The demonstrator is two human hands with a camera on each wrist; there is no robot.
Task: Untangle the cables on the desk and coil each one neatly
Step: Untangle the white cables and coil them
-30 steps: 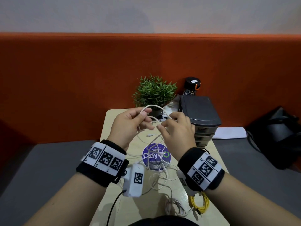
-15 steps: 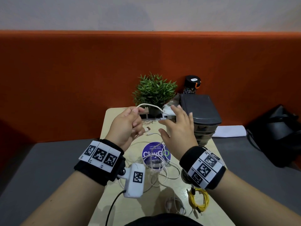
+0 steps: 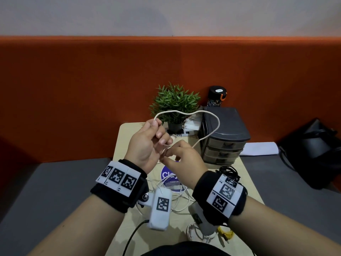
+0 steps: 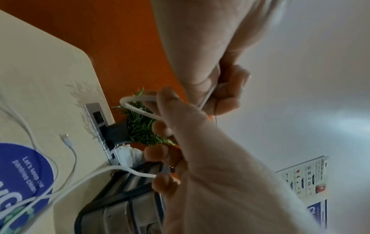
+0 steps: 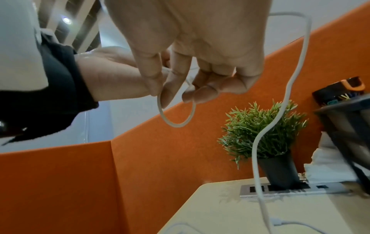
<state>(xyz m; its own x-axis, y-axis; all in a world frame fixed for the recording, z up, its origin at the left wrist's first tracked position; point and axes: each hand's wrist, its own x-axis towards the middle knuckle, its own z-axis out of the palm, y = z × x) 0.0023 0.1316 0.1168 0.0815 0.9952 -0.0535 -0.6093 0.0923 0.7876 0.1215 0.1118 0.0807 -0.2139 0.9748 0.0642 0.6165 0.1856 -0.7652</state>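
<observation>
An orange partition is standing behind the pale tabletop, with grey surfaces lying to either side. At the tabletop's far right a dark 3-drawer organiser is sitting, with a patterned black cup showing behind it and a potted green plant standing just to its left, beside a silver socket strip. A black bag is lying well off to the right. A round blue sticker is showing on the tabletop beneath the hands.

The left hand is being held above the tabletop, its fingers curling around a white cable. The cable is arching up in a wide loop in front of the plant and organiser, then running down to the right hand, whose thumb and fingers are pinching it close against the left palm. More white cable is lying tangled on the tabletop under the wrists, a loose white connector is resting near the socket strip, a black cable bundle is lying by the organiser's base, and a small yellow cable is lying at the near right.
</observation>
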